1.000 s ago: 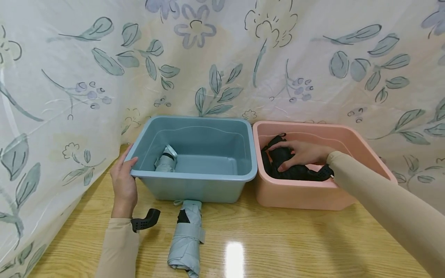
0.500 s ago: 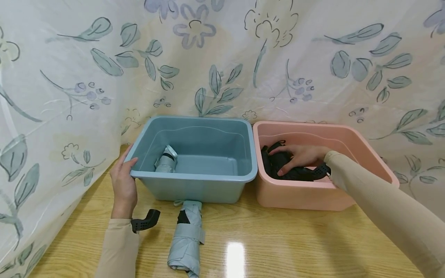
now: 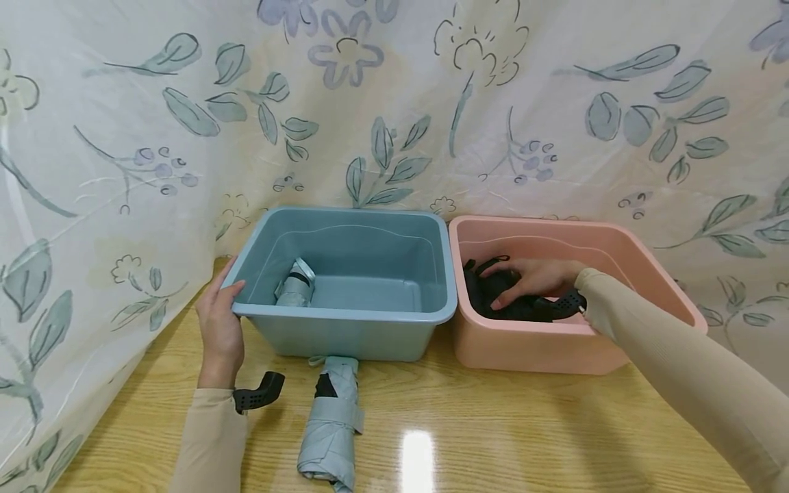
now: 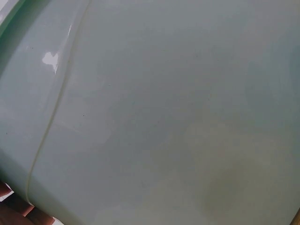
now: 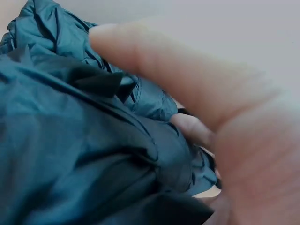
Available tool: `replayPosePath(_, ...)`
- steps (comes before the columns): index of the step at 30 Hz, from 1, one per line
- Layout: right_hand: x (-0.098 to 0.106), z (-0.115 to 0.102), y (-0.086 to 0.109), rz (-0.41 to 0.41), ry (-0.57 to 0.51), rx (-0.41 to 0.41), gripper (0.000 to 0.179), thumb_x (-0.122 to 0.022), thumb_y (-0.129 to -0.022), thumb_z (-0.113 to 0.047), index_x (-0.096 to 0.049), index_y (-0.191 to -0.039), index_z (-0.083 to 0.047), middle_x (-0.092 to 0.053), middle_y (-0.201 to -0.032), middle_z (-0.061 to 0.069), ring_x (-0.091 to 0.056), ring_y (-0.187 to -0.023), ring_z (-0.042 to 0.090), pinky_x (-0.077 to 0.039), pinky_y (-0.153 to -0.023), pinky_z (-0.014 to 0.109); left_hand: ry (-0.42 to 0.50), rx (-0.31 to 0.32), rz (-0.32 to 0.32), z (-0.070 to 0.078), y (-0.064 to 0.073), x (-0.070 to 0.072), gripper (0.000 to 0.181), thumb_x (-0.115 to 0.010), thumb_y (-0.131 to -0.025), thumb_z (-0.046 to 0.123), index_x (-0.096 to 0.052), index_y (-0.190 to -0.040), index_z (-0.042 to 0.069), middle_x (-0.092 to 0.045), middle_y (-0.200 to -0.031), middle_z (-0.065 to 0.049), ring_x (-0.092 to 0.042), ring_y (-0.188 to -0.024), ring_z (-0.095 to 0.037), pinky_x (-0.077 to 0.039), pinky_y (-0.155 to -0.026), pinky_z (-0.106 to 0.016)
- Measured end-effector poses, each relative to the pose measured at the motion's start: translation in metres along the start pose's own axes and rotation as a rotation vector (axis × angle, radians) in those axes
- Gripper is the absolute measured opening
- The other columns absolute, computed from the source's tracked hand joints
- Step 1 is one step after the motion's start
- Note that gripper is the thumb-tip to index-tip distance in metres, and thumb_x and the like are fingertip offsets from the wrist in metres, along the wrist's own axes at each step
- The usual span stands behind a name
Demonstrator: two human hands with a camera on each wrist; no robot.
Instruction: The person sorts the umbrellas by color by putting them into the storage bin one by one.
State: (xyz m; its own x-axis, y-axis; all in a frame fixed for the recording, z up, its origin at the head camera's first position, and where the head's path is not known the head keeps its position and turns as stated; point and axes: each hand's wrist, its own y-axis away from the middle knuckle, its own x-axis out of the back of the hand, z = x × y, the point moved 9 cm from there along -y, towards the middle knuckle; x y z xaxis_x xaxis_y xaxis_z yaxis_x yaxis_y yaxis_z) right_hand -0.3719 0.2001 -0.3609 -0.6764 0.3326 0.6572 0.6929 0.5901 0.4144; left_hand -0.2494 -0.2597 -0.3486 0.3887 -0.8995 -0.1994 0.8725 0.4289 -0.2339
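My left hand (image 3: 220, 322) grips the left rim of a blue plastic bin (image 3: 351, 313), thumb over the edge; its fingertips show at the lower left corner of the left wrist view. Inside the pink bin (image 3: 536, 349) at the right, my right hand (image 3: 542, 276) holds a black folded umbrella (image 3: 511, 308), fingers on the far side and thumb nearer me. Close up in the right wrist view, the umbrella's dark cloth (image 5: 93, 140) is loosely gathered, with a second dark bundle (image 5: 51, 33) beyond it. Part of the black cloth is hidden under the hand.
A light blue-grey folded umbrella (image 3: 329, 424) lies on the wooden table (image 3: 493, 431) before the blue bin. Another light one (image 3: 294, 287) leans inside that bin. The bins stand side by side against a flowered curtain (image 3: 394, 82).
My right hand has sunk slightly within the pink bin, and the black umbrella under it sits lower. The left hand stays on the blue bin's rim.
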Motion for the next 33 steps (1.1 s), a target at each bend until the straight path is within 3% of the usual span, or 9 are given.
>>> replayPosePath(8,-0.003,0.005,0.0,-0.042,-0.037,-0.03,0.08,-0.082,-0.087,-0.029,-0.042,-0.152,-0.005,-0.034,-0.156,0.02,-0.035,-0.134,0.04,-0.033,-0.11,0.052,0.01,-0.003,0.009,0.001,0.0,0.001,0.05,-0.037,-0.103,0.006,-0.047,-0.152,0.007,-0.043,-0.156,-0.011,-0.038,-0.143,-0.028,-0.025,-0.119,-0.047)
replayPosePath(16,-0.002,0.002,-0.003,-0.027,-0.157,0.013,0.073,-0.078,-0.09,-0.023,-0.043,-0.151,-0.003,-0.038,-0.156,0.023,-0.042,-0.133,0.042,-0.05,-0.092,0.051,0.013,-0.016,0.007,0.002,0.0,0.003,0.05,-0.037,-0.103,0.005,-0.047,-0.152,0.006,-0.044,-0.156,-0.012,-0.039,-0.142,-0.028,-0.026,-0.119,-0.047)
replayPosePath(22,0.004,-0.002,-0.002,0.005,-0.202,-0.02,0.065,-0.074,-0.093,-0.019,-0.045,-0.15,-0.005,-0.045,-0.155,0.017,-0.052,-0.126,0.032,-0.053,-0.082,0.052,0.017,-0.018,0.007,0.002,0.0,0.003,0.049,-0.038,-0.103,0.005,-0.046,-0.152,0.005,-0.044,-0.156,-0.012,-0.039,-0.143,-0.028,-0.026,-0.119,-0.047)
replayPosePath(26,0.007,-0.01,0.0,0.018,-0.251,0.012,0.068,-0.075,-0.092,-0.013,-0.041,-0.15,-0.002,-0.047,-0.153,0.018,-0.06,-0.12,0.029,-0.053,-0.077,0.044,0.015,-0.011,0.011,0.001,-0.001,0.002,0.05,-0.039,-0.103,0.005,-0.046,-0.152,0.005,-0.043,-0.157,-0.011,-0.038,-0.143,-0.029,-0.026,-0.119,-0.048)
replayPosePath(29,0.009,-0.018,0.004,0.017,-0.276,0.061,0.075,-0.076,-0.091,-0.012,-0.035,-0.154,0.0,-0.045,-0.153,0.022,-0.057,-0.125,0.036,-0.054,-0.077,0.041,0.01,-0.013,0.011,0.001,-0.001,0.002,0.05,-0.039,-0.103,0.005,-0.046,-0.152,0.005,-0.043,-0.157,-0.011,-0.038,-0.143,-0.029,-0.026,-0.119,-0.048)
replayPosePath(33,0.013,-0.033,0.012,0.009,-0.29,0.129,0.076,-0.075,-0.092,-0.012,-0.034,-0.155,0.0,-0.044,-0.151,0.027,-0.045,-0.136,0.045,-0.052,-0.095,0.047,0.0,-0.017,0.005,0.001,-0.001,0.001,0.05,-0.039,-0.103,0.005,-0.046,-0.152,0.005,-0.044,-0.156,-0.011,-0.039,-0.143,-0.029,-0.027,-0.118,-0.048)
